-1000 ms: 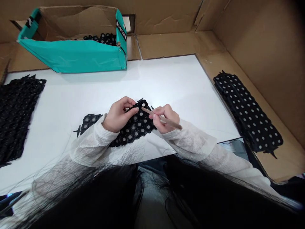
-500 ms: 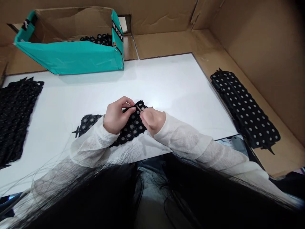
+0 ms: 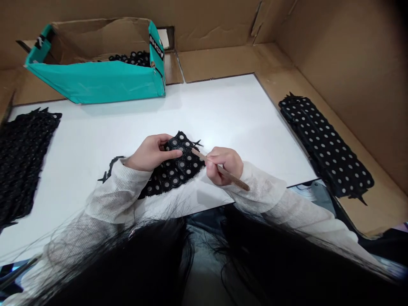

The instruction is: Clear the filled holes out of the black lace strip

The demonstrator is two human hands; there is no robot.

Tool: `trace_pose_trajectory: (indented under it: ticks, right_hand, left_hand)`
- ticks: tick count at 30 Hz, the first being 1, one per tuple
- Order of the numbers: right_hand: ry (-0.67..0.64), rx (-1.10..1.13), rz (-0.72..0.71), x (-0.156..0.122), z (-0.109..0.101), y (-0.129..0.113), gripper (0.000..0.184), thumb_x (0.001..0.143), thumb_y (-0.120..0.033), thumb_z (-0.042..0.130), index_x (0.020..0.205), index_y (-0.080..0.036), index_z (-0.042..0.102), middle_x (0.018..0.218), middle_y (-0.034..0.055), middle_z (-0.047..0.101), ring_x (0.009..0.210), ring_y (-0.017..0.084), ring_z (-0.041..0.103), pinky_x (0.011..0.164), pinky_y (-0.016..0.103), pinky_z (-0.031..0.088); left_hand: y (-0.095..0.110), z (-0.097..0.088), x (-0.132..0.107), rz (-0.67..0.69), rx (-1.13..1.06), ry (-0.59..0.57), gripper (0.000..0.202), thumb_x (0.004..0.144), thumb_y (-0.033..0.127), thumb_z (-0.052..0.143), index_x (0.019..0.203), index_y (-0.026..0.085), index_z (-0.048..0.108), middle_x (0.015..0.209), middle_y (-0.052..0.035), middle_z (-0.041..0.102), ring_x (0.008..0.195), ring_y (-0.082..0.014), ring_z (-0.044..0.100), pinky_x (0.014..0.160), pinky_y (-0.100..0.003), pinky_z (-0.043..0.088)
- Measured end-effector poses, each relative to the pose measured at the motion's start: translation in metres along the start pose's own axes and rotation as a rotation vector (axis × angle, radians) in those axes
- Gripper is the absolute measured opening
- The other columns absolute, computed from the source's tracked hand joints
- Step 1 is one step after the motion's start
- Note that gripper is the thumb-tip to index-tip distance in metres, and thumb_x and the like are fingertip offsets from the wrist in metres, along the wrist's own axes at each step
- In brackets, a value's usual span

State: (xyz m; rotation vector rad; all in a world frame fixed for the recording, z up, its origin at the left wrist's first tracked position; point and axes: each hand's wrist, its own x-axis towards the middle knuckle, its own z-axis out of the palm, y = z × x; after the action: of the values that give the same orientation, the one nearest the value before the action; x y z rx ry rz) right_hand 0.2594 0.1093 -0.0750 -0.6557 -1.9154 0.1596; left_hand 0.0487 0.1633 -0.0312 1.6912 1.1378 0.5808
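Note:
A black sheet of round cells with pale centres (image 3: 172, 173) lies before me on the white board, its upper edge lifted. My left hand (image 3: 153, 152) grips that edge, thumb across the face and fingers behind, mostly hidden. In my right hand (image 3: 225, 165) is a thin brown wooden stick (image 3: 237, 182), held like a pen. Its far tip is at the sheet's right side, close to my left thumb; whether it touches, I cannot tell. Part of the sheet's left end sits behind my left sleeve.
At the back left stands a teal cardboard box (image 3: 105, 83) with black ring-shaped pieces (image 3: 135, 58) inside. Stacked black sheets (image 3: 24, 157) lie at the left; more dotted black sheets (image 3: 325, 144) rest on the right ledge. Cardboard walls (image 3: 216, 21) enclose the white board (image 3: 229, 110).
My right hand has drawn back to the right, bringing more of the stick into view. My left thumb now lies flatter over the sheet, whose upper edge has tilted up towards me.

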Motion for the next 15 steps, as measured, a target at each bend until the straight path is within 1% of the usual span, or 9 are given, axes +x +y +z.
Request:
trace_pose_trajectory:
  ticks: [2, 7, 9, 12, 15]
  right_hand:
    - [-0.017, -0.038, -0.022, 0.002, -0.002, -0.001, 0.006, 0.081, -0.019, 0.040, 0.077, -0.024, 0.040, 0.055, -0.0062, 0.051, 0.051, 0.008, 0.054, 0.049, 0.023, 0.043]
    - [-0.023, -0.029, -0.137, 0.015, -0.007, -0.008, 0.015, 0.078, -0.012, 0.043, 0.078, -0.025, 0.037, 0.055, -0.0066, 0.052, 0.051, 0.010, 0.053, 0.047, 0.024, 0.042]
    - [-0.035, -0.018, -0.162, 0.020, -0.007, -0.011, 0.018, 0.077, -0.010, 0.044, 0.078, -0.026, 0.036, 0.055, -0.0067, 0.051, 0.050, 0.011, 0.052, 0.048, 0.024, 0.043]
    - [-0.092, -0.048, -0.121, 0.021, -0.006, -0.012, 0.017, 0.079, -0.011, 0.041, 0.076, -0.026, 0.033, 0.055, -0.0064, 0.049, 0.049, 0.011, 0.050, 0.047, 0.025, 0.041]
    - [-0.120, -0.042, -0.116, 0.019, -0.006, -0.010, 0.015, 0.081, -0.013, 0.040, 0.079, -0.025, 0.033, 0.055, -0.0061, 0.047, 0.048, 0.011, 0.048, 0.044, 0.026, 0.039]
  left_hand:
    - [0.003, 0.000, -0.002, -0.018, 0.021, 0.002, 0.031, 0.064, 0.038, 0.072, 0.084, 0.014, 0.065, 0.079, -0.0047, 0.067, 0.070, -0.0164, 0.058, 0.065, -0.031, 0.048]
    - [0.008, 0.005, -0.005, -0.012, 0.019, 0.087, 0.021, 0.065, 0.031, 0.072, 0.071, 0.013, 0.063, 0.068, -0.0019, 0.062, 0.061, -0.0126, 0.054, 0.060, -0.028, 0.046]
    - [0.008, 0.007, -0.005, -0.021, -0.037, 0.083, 0.021, 0.065, 0.030, 0.072, 0.072, 0.013, 0.063, 0.068, -0.0023, 0.063, 0.062, -0.0129, 0.055, 0.059, -0.028, 0.046]
    - [0.006, 0.009, -0.005, -0.038, -0.115, 0.077, 0.023, 0.064, 0.030, 0.072, 0.077, 0.014, 0.063, 0.072, -0.0034, 0.065, 0.064, -0.0143, 0.057, 0.060, -0.029, 0.047]
    - [0.005, 0.010, -0.006, -0.039, -0.133, 0.107, 0.024, 0.062, 0.029, 0.073, 0.077, 0.014, 0.062, 0.072, -0.0031, 0.065, 0.064, -0.0144, 0.058, 0.061, -0.029, 0.048]
